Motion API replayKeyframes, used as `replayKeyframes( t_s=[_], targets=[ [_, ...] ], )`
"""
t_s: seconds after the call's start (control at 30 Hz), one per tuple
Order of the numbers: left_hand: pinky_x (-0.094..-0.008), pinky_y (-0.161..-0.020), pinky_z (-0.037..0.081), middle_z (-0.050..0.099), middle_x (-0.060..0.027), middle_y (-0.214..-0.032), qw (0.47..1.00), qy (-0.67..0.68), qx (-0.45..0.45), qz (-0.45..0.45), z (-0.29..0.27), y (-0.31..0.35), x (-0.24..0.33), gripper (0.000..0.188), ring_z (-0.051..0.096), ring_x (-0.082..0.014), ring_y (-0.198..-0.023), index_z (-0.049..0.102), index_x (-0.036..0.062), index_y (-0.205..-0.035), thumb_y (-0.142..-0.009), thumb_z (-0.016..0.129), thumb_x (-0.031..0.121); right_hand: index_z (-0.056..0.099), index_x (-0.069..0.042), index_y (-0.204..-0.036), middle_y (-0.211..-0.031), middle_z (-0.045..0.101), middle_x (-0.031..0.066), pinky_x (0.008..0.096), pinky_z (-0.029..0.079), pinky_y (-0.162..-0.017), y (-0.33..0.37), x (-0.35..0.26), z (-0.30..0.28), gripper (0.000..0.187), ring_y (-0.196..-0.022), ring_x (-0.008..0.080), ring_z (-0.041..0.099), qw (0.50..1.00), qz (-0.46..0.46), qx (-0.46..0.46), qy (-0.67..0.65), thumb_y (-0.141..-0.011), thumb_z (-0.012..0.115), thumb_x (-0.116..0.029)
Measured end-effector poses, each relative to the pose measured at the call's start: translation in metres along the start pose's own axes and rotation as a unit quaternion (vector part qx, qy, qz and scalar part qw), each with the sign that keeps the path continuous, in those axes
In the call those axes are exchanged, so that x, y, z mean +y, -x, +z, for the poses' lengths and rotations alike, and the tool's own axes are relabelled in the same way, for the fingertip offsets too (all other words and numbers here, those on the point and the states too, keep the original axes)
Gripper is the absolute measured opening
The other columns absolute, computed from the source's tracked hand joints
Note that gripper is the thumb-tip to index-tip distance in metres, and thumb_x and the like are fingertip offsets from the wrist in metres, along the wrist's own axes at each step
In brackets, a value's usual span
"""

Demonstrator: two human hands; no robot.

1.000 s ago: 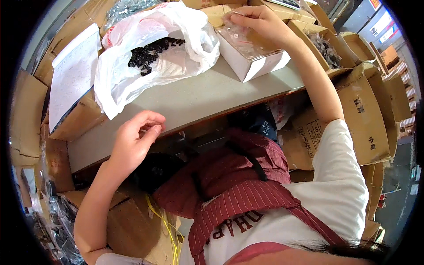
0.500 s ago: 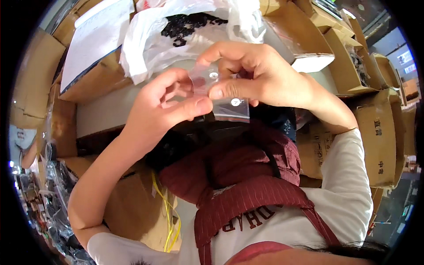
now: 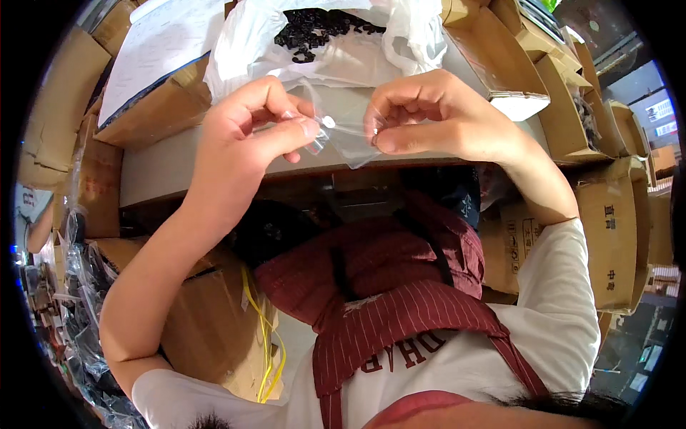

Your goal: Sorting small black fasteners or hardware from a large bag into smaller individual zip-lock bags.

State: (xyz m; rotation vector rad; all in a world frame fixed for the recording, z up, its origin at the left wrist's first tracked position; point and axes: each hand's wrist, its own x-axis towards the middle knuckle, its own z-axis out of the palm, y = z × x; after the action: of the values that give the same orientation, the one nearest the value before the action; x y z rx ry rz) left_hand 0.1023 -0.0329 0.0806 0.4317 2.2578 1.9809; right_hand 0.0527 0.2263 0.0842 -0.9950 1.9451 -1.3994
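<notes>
A small clear plastic bag (image 3: 350, 141) with a round white label is stretched between my hands, over the front edge of the worktable. My left hand (image 3: 250, 132) pinches its left side between thumb and fingers, close to the label. On the other side, my right hand (image 3: 439, 118) grips the bag's edge with thumb and curled fingers. Whether a second bag overlaps it, I cannot tell. Just beyond my hands lies an open white plastic bag (image 3: 239, 53) holding many small black parts (image 3: 314, 36).
A written sheet on a clipboard (image 3: 161, 53) rests on a cardboard box at the far left. Open cardboard trays (image 3: 493, 53) line the right. The worktable (image 3: 164, 168) edge runs before me. Yellow straps (image 3: 264, 343) hang by a lower-left carton, with dark plastic-wrapped goods (image 3: 89, 307) farther left.
My hands have moved apart, drawing the clear bag out sideways. Two white labels showed before; one shows now. My right hand has shifted slightly right and its fingers have curled in.
</notes>
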Motion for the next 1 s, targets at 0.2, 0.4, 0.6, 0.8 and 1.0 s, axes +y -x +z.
replayKeyframes(
  t_s=[0.2, 0.4, 0.6, 0.8, 1.0],
  targets=[
    [-0.0279, -0.066, 0.051, 0.071, -0.0111, -0.097, 0.998, 0.026, -0.009, -0.057, 0.002, 0.0, 0.004, 0.011, 0.063, -0.0143, -0.082, 0.057, 0.0067, -0.089, -0.088, 0.067, 0.01, 0.064, 0.002, -0.103, -0.094, 0.064, 0.0011, 0.0225, 0.045, -0.081, 0.003, 0.0, 0.003, 0.012, -0.088, 0.0082, 0.058, 0.995, 0.013, 0.06, -0.076, -0.093, 0.065, -0.004],
    [-0.0286, -0.067, 0.052, 0.071, -0.0127, -0.099, 0.992, 0.031, -0.057, -0.104, 0.009, 0.006, 0.003, 0.034, 0.067, -0.0175, -0.088, 0.059, 0.0035, -0.115, -0.086, 0.072, 0.015, 0.059, 0.002, -0.108, -0.095, 0.064, 0.0033, 0.0238, 0.048, -0.079, -0.001, 0.006, 0.013, 0.012, -0.085, 0.0076, 0.059, 0.99, -0.063, 0.07, -0.106, -0.096, 0.06, -0.001],
    [-0.0272, -0.063, 0.051, 0.071, -0.0095, -0.088, 0.994, 0.009, -0.027, -0.101, 0.003, -0.001, 0.001, 0.029, 0.065, -0.0141, -0.08, 0.066, 0.0017, -0.103, -0.097, 0.065, 0.03, 0.061, 0.002, -0.112, -0.088, 0.066, 0.0021, 0.0233, 0.051, -0.073, -0.002, 0.003, 0.019, 0.017, -0.08, 0.0067, 0.061, 0.993, -0.054, 0.077, -0.075, -0.097, 0.062, -0.006],
    [-0.0236, -0.056, 0.045, 0.063, -0.0027, -0.07, 0.992, -0.117, 0.0, -0.053, 0.002, 0.0, 0.009, 0.037, 0.058, -0.0093, -0.061, 0.066, 0.001, -0.083, -0.102, 0.057, 0.032, 0.066, 0.002, -0.106, -0.085, 0.064, 0.0007, 0.0215, 0.05, -0.065, 0.0, -0.001, 0.013, 0.014, -0.072, 0.0053, 0.059, 0.995, -0.026, 0.067, -0.073, -0.097, 0.065, -0.007],
    [-0.0232, -0.055, 0.045, 0.06, -0.0013, -0.064, 0.991, -0.135, 0.016, -0.002, 0.005, 0.003, 0.012, 0.043, 0.055, -0.0072, -0.057, 0.061, 0.0003, -0.074, -0.102, 0.058, 0.033, 0.068, 0.002, -0.104, -0.082, 0.065, 0.0013, 0.0209, 0.049, -0.061, 0.006, -0.001, 0.006, 0.014, -0.069, 0.0051, 0.059, 0.991, -0.017, 0.074, -0.107, -0.096, 0.066, -0.009]
  ],
)
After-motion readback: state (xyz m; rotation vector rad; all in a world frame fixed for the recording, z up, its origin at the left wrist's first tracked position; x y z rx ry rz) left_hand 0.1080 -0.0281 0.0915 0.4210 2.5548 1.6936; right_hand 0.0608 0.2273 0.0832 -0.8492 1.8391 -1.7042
